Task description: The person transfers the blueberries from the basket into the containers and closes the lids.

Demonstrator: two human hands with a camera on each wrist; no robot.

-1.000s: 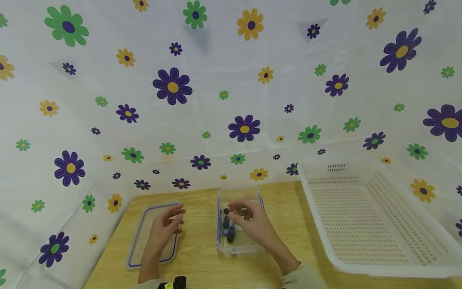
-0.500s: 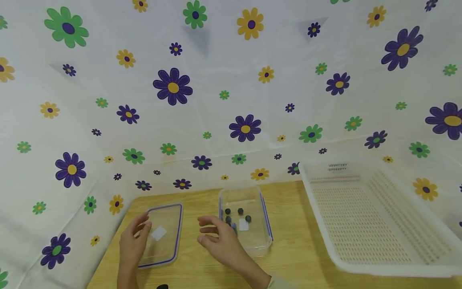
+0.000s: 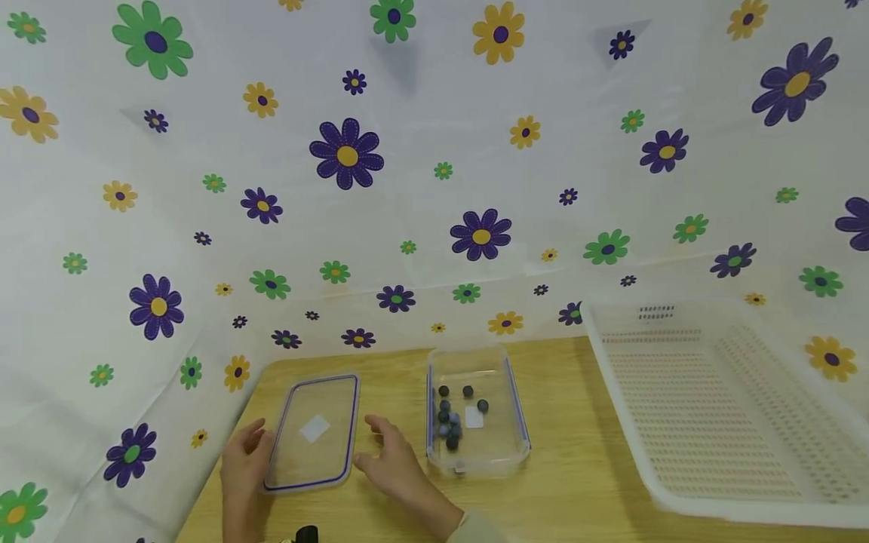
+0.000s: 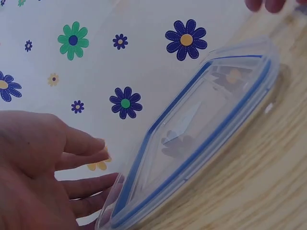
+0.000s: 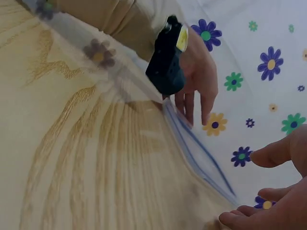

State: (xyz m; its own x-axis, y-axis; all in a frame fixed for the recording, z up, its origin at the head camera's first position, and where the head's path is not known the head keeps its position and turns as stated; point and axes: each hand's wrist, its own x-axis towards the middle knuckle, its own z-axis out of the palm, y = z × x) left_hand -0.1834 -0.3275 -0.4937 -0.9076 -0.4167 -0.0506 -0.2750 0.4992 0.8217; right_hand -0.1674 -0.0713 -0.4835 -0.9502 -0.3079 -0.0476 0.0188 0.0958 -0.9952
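A clear plastic lid (image 3: 295, 456) with a blue seal and a white label lies on the left of the table. My left hand (image 3: 241, 464) is at its left edge, fingers extended; in the left wrist view the fingertips (image 4: 112, 181) meet the lid's near rim. On the other side, my right hand (image 3: 399, 464) hovers beside the lid's right edge, thumb and fingers spread with nothing between them. Right of that hand stands a clear food container (image 3: 498, 456) without its lid on. Several blueberries (image 3: 444, 416) lie inside, mostly along its left wall, near a white label (image 3: 474, 417).
A large white perforated basket (image 3: 627, 445) occupies the right of the wooden table (image 3: 563, 437). White cloth (image 3: 407, 113) printed with flowers hangs behind and at the sides. A black wrist camera (image 5: 165, 64) sits on my left wrist.
My right hand has moved left from over the container to the lid's right side. My left hand has gone from over the lid to its left edge. The view has shifted slightly.
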